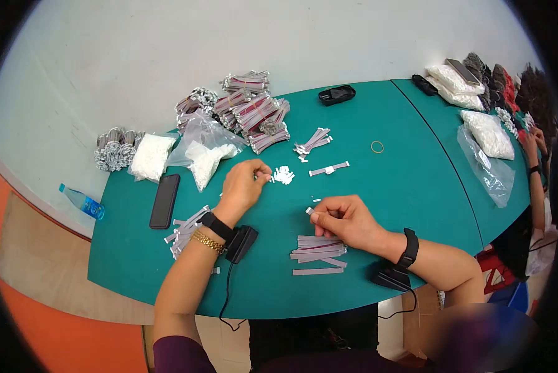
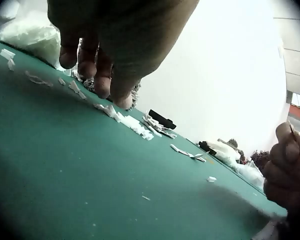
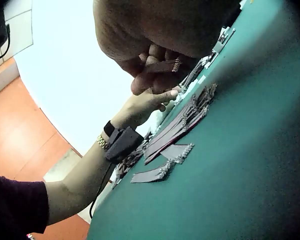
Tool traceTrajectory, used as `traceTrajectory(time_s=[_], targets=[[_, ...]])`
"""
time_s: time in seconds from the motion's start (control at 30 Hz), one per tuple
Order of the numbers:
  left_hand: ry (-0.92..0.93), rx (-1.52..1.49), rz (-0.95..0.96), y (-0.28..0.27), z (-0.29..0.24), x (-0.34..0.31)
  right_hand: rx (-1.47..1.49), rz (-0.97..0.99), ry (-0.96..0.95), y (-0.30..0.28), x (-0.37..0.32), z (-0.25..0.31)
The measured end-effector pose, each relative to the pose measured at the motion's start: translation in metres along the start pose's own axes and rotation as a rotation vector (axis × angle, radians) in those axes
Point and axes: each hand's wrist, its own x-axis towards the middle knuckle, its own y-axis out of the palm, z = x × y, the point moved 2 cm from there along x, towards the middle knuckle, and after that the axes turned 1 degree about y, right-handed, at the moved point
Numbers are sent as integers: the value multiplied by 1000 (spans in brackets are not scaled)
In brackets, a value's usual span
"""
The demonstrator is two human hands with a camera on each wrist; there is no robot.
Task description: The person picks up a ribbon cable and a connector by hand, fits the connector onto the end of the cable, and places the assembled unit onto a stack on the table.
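My right hand (image 1: 350, 221) pinches a short grey ribbon cable (image 3: 162, 66) between thumb and fingers. One end of it, with a white tip, sticks out past the fingertips in the head view. Below that hand lies a stack of similar flat cables (image 1: 316, 248) on the green table. My left hand (image 1: 244, 183) reaches down beside a small heap of white plastic pieces (image 1: 284, 175), its fingers loosely bent and the fingertips at the heap's edge. Nothing shows between these fingers in the left wrist view. A cable with a white piece at its middle (image 1: 329, 169) lies beyond the hands.
Bundled cables (image 1: 254, 112) pile up at the back, near bags of white pieces (image 1: 151, 156). A phone (image 1: 165, 202) and loose cables (image 1: 185, 233) lie at the left. A rubber band (image 1: 377, 147) and a black object (image 1: 336, 94) sit farther back. Another person's arm (image 1: 535, 180) is at right.
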Motion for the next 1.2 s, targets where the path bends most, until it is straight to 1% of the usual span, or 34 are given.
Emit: traceTrajectory(time_s=[0.1,0.2,0.3,0.4,0.47,0.5,0.6,0.73,0.83,1.2], targets=[[-47,57,40,3,-4,2,-9,-8,-13,-1,-1,-1],[-76,69,43,4,-5,1,-11,-6,-26,-1,-1,1],[-29,87,7,6,-1,0,-7,-2,-32,-1,-2,4],[-17,-37,1,-2,-12,-5,-9,-3,-27,-2,-2,5],[-60,-449,110,-1,-20,-13,-26,-14,-13,-3,-3,10],[-84,-657,164,-1,-25,-18,-6,-18,-44,-4,-2,9],[-79,-944,341,-2,-54,-41,41,-30,-115,-7,0,7],[-163,-1117,411,3,-70,-61,65,-31,-155,-6,-1,10],[-204,-1206,399,7,-72,-68,68,-22,-150,-5,-1,10],[-249,-1310,330,12,-61,-77,-15,6,-94,2,-3,7]])
